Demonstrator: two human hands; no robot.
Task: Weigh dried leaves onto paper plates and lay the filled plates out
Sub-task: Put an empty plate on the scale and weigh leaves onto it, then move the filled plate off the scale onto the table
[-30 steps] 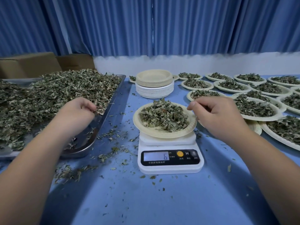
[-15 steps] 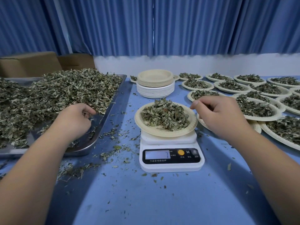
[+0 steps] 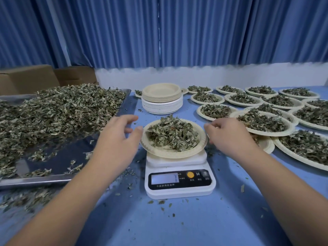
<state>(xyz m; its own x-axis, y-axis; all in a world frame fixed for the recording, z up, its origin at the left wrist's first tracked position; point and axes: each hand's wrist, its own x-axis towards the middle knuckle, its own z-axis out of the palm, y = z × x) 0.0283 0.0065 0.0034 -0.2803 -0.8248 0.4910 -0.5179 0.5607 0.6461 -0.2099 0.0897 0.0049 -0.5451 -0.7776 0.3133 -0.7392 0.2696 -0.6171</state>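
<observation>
White scale (image 3: 179, 185) on blue table (image 3: 177, 228), carrying the paper plate (image 3: 170, 153) heaped with dried leaves (image 3: 173, 134). Hands apart, one on each side of the plate: left hand (image 3: 115, 141) spread, thumb at left rim; right hand (image 3: 230, 137) loosely curled just beside right rim, grip cannot be told. Beyond: steel tray (image 3: 44, 181) of loose leaves at left, stack of empty plates (image 3: 162, 107) behind, filled plates (image 3: 266, 134) at right.

Our left forearm (image 3: 71, 201) and right forearm (image 3: 284, 183) are bare, coming in from the bottom corners and angled toward each other. Left hand (image 3: 117, 139): palm down, fingers spread and loosely straight, thumb out to the right, holding nothing. Right hand (image 3: 229, 137): back up, fingers curled down and leftward; whether they pinch anything we cannot tell. Hands level, well apart
</observation>
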